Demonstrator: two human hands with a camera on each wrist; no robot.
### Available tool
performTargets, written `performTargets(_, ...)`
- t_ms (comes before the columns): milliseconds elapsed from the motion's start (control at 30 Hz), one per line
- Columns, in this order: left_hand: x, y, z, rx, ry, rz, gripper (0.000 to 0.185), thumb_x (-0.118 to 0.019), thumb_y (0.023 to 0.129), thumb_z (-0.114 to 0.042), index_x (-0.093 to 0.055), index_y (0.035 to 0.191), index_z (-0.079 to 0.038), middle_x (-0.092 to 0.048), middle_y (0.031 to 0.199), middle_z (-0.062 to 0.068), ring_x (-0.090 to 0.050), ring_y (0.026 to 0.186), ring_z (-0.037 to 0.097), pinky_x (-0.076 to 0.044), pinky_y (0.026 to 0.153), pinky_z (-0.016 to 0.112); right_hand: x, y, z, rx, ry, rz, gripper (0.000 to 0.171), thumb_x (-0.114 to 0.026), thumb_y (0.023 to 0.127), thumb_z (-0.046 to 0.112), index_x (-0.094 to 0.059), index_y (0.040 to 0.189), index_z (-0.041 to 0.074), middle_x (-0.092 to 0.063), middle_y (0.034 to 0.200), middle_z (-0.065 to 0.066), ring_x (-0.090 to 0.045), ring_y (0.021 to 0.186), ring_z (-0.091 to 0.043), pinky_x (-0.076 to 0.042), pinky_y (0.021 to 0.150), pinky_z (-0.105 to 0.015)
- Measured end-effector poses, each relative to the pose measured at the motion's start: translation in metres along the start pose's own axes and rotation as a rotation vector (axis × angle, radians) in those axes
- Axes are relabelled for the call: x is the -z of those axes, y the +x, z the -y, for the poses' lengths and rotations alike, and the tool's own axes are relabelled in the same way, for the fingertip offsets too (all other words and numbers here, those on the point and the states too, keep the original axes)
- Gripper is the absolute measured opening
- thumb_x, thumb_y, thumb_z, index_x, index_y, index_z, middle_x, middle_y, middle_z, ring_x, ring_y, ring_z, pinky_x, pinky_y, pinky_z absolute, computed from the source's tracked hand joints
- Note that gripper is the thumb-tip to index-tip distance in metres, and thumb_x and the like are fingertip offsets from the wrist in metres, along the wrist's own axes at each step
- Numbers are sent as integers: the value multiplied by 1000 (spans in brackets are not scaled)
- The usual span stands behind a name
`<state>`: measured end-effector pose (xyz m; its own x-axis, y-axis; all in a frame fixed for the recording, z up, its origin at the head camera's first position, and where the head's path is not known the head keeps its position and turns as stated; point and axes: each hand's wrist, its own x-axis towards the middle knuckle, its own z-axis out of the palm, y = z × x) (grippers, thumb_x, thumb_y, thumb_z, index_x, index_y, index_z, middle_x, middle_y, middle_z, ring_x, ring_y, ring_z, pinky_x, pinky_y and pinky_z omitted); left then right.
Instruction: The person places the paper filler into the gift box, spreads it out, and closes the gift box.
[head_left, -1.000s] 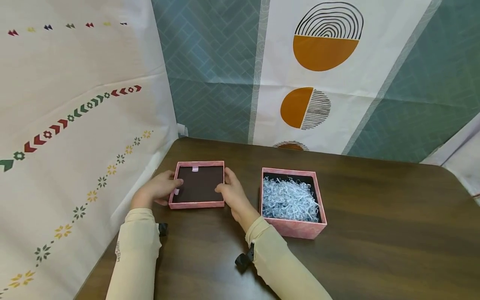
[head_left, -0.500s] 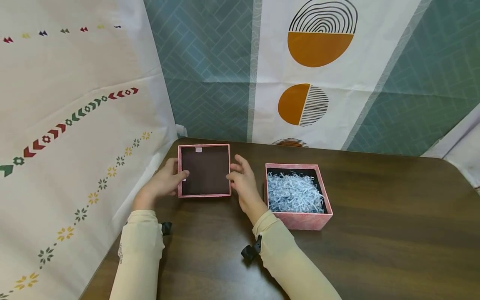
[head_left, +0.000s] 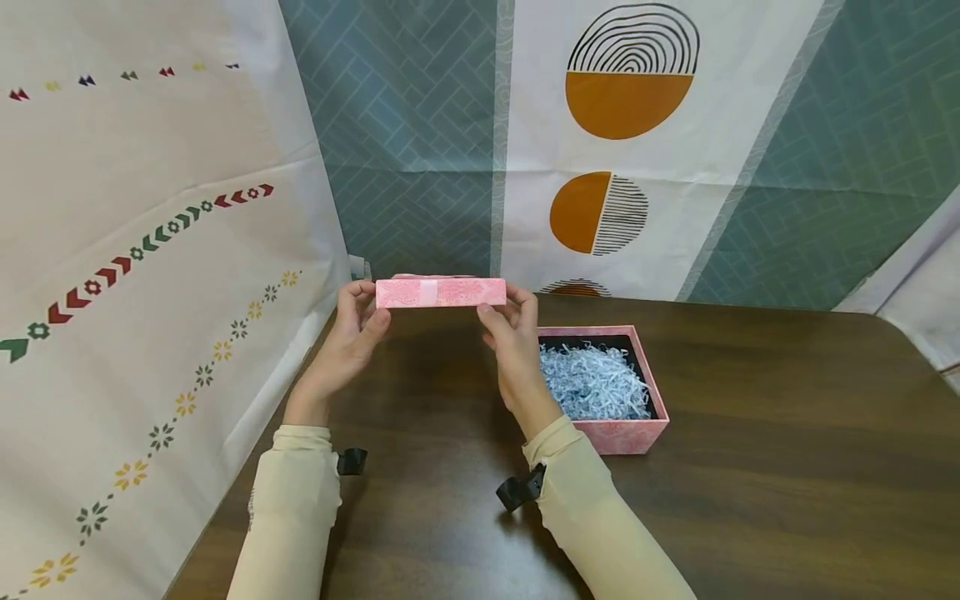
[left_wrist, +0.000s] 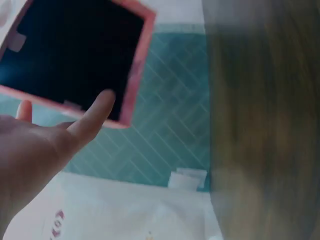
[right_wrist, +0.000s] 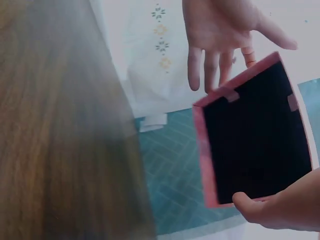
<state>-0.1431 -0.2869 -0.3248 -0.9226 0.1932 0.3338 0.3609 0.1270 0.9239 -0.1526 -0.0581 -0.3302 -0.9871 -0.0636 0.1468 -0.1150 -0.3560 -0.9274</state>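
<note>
both hands, left hand (head_left: 351, 333) and right hand (head_left: 512, 333), grip the pink box lid (head_left: 440, 292) by its ends above the surface (head_left: 750, 467), just left of the open, shred-filled pink box (head_left: 600, 392), so closing it looks not yet done.

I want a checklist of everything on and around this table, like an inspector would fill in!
Surface: dark brown wooden table, bare wood showing over most of it.
Job's things: pink lid held up in the air, level, dark inside facing down; open pink box on the table, filled with white shredded paper.
Clutter: nothing seen.
Hands: left hand holds the lid's left end; right hand holds its right end.
Cables: nothing seen; only black straps at the wrists.
Surroundings: patterned cloth backdrops behind and to the left of the table.
</note>
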Motion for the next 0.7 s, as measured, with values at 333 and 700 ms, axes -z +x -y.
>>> performTargets(333,-28,-1,-42,-4,67,-46,52,-62,90,-13,-22,121,-1,-6,155,9,-2,141,16,-26,106,48,15,-10,34,253,-112,-43,40,-68,87,7,-40,115,3,-50,125,-9,-49,108,-24,-45,92,-37)
performTargets(700,-73,-2,-64,-21,-71,9,49,-63,89,-1,-24,118,2,-9,153,11,-17,139,22,-37,101,40,61,-27,74,440,-464,93,46,-63,90,4,-45,133,7,-49,125,-10,-56,98,-24,-49,84,-33)
